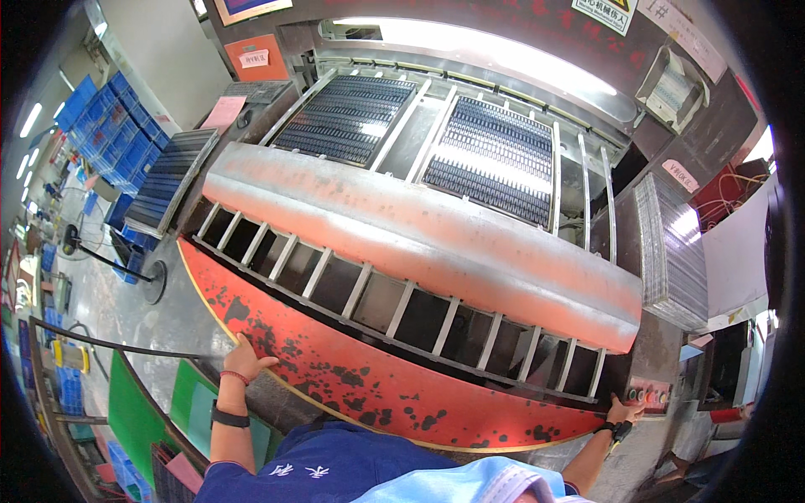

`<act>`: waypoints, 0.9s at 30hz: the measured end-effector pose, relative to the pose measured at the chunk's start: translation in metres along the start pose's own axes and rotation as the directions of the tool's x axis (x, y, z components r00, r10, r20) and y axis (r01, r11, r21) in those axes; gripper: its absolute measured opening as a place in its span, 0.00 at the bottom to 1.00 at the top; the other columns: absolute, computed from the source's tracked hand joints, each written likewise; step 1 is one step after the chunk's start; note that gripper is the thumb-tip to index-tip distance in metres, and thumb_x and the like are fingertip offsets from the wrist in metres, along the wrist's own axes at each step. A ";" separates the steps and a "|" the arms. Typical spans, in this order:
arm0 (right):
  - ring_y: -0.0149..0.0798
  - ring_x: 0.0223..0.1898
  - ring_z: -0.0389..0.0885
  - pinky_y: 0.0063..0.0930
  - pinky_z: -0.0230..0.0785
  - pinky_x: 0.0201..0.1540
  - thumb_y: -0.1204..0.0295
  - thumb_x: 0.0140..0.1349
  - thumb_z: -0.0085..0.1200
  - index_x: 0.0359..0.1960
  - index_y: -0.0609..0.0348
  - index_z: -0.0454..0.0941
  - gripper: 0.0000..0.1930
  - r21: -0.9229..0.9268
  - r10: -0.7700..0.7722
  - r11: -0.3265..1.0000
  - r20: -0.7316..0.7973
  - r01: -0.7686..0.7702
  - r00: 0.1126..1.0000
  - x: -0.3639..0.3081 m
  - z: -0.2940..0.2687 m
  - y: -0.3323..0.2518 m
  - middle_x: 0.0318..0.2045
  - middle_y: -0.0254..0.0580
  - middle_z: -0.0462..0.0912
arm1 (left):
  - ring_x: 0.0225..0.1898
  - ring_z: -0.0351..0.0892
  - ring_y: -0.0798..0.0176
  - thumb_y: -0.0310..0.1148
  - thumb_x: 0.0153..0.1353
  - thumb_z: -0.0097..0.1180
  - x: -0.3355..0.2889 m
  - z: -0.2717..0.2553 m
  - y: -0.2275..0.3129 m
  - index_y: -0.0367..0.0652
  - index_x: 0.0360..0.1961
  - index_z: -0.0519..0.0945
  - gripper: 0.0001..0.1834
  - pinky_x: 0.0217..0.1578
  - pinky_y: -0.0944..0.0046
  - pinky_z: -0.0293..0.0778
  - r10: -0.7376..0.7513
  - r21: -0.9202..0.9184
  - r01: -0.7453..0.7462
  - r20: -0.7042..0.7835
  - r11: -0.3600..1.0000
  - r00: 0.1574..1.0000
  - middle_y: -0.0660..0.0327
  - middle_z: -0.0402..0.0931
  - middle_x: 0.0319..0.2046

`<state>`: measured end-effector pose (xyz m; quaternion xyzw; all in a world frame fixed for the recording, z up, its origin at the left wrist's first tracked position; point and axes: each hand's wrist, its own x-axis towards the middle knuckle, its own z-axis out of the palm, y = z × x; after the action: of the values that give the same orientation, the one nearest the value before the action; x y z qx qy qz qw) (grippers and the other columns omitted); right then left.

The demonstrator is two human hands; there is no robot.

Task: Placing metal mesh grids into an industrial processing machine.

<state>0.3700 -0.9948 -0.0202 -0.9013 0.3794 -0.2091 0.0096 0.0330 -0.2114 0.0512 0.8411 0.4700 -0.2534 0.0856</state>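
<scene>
My left hand rests at the left part of the red front ledge of a large machine, thumb apart from the fingers and nothing held. At the ledge's right end, my right hand lies open beside a small panel of round buttons; whether a finger presses one I cannot make out. Behind the orange and grey crossbar, a dark slotted panel lies on the rails at the left. A second dark slotted panel lies to its right, with bright glare across it.
Pale metal slats run between ledge and crossbar. Stacked panels stand at the left and right of the machine. Blue crates are piled at the far left. A rack with green boards stands near my left arm.
</scene>
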 end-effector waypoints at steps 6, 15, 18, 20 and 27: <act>0.57 0.58 0.58 0.50 0.55 0.56 0.58 0.29 0.72 0.62 0.51 0.50 0.55 -0.002 -0.037 0.999 -0.018 0.037 0.999 0.007 0.009 0.014 0.58 0.54 0.58 | 0.39 0.76 0.46 0.64 0.38 0.59 -0.003 -0.004 0.005 0.18 0.58 0.40 0.66 0.38 0.58 0.73 -0.016 0.004 0.016 0.033 1.000 0.999 0.40 0.74 0.38; 0.57 0.57 0.60 0.47 0.55 0.58 0.56 0.29 0.70 0.63 0.50 0.46 0.57 -0.046 0.023 0.999 0.072 -0.020 0.997 -0.008 -0.016 -0.005 0.59 0.55 0.56 | 0.38 0.77 0.48 0.64 0.38 0.58 -0.001 0.003 -0.002 0.18 0.58 0.40 0.66 0.36 0.58 0.74 -0.025 0.027 0.025 0.018 0.999 1.000 0.42 0.75 0.36; 0.58 0.57 0.60 0.47 0.55 0.58 0.56 0.29 0.70 0.63 0.48 0.44 0.58 -0.048 0.020 0.999 0.055 -0.018 0.998 -0.007 -0.011 0.003 0.60 0.54 0.56 | 0.37 0.77 0.48 0.65 0.39 0.57 -0.002 0.002 -0.003 0.19 0.58 0.40 0.65 0.36 0.58 0.74 -0.020 0.025 0.019 0.022 1.000 1.000 0.43 0.76 0.35; 0.58 0.57 0.60 0.47 0.55 0.58 0.56 0.29 0.70 0.63 0.48 0.44 0.58 -0.050 0.021 0.999 0.055 -0.019 0.998 -0.014 -0.013 0.000 0.59 0.54 0.56 | 0.37 0.78 0.48 0.65 0.39 0.57 -0.002 0.007 -0.011 0.18 0.58 0.41 0.65 0.35 0.58 0.74 -0.010 0.026 0.010 0.002 1.000 1.000 0.43 0.76 0.35; 0.57 0.56 0.62 0.47 0.57 0.57 0.57 0.27 0.71 0.61 0.49 0.49 0.56 -0.020 0.022 1.000 0.038 -0.021 0.999 -0.025 -0.028 -0.008 0.57 0.57 0.59 | 0.37 0.78 0.48 0.67 0.39 0.55 -0.007 0.009 -0.011 0.17 0.58 0.41 0.66 0.36 0.57 0.73 0.019 0.062 -0.018 -0.020 0.998 1.000 0.42 0.75 0.36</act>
<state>0.3491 -0.9676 -0.0024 -0.9010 0.3910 -0.1878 0.0102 0.0173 -0.2144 0.0483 0.8503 0.4550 -0.2582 0.0571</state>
